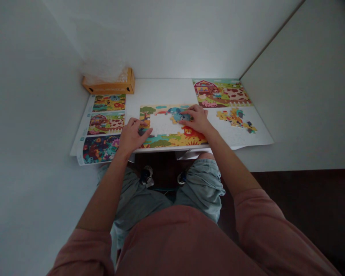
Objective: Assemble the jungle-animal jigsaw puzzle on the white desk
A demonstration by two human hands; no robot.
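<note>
A jigsaw puzzle (pixel 163 143) with a jungle picture lies in front of me, its frame of joined pieces around a white gap in the middle. My left hand (pixel 133 135) rests on its left edge, thumb and fingers apart, holding nothing. On the upper right part, my right hand (pixel 196 119) has its thumb and forefinger on either side of a blue elephant puzzle piece (pixel 176 116). That section juts into the gap. The palm side of my right hand hides part of the pieces beneath it.
Loose puzzle pieces (pixel 236 118) lie in a cluster at the right. Behind them is a farm picture (pixel 222 94). A sheet with small reference pictures (pixel 106 123) lies at the left, below an orange box (pixel 109 88) holding clear plastic. White walls border the table (pixel 161 90).
</note>
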